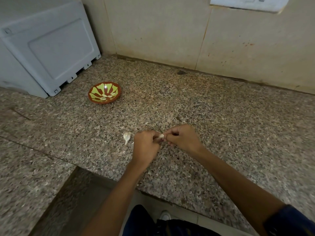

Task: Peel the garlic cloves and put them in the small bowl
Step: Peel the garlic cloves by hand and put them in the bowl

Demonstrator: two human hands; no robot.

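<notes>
Both hands pinch clove [161,135] between them over counter [221,125]: left hand [146,145], right hand [183,138]; peeling under way; advise steady hold, strip skin with fingertips; second clove [126,137] just left; bowl [104,93] far left.

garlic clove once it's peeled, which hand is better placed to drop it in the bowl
Left, probably. The bowl sits up and to the left of both hands, on the left hand's side. The right hand would need to cross over. Both pinch the clove.
</notes>
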